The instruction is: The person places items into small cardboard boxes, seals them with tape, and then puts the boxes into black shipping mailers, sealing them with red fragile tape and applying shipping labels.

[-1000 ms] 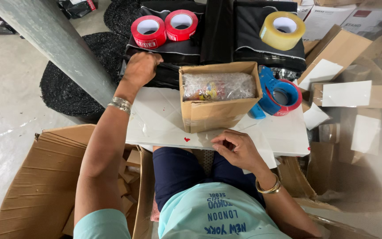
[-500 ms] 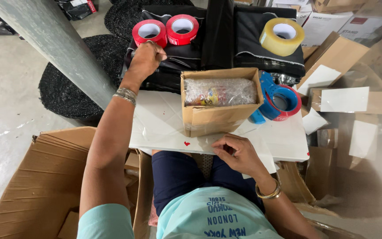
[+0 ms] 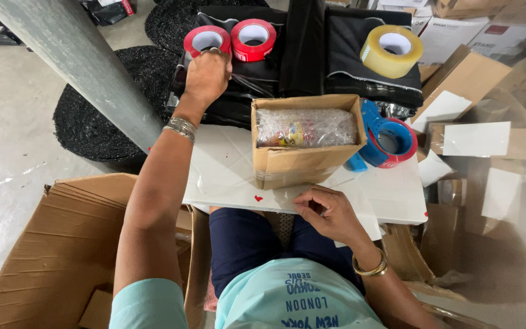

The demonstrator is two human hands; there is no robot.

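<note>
Cardboard box [image 3: 304, 143]: open-topped, at the middle of the white board [image 3: 226, 176], within reach of both hands; a bubble-wrapped bundle [image 3: 305, 127] lies inside it.
Left hand [image 3: 207, 76]: stretched past the board's far edge, fingers curled at the rim of the nearer red tape roll [image 3: 206, 40]; whether they grip it I cannot tell.
Red tape rolls: two lie side by side on black fabric [image 3: 342, 55] beyond the far edge; the second [image 3: 253, 38] is untouched.
Right hand [image 3: 330, 213]: at the board's near edge just below the box, loosely curled, fingertips pressing the surface, seemingly steadying it; it holds nothing.
Tape dispenser [image 3: 385, 137]: blue and red, touching the box's right side, handy for sealing.
Yellow tape roll [image 3: 392, 50]: far right on the fabric, well apart.
</note>
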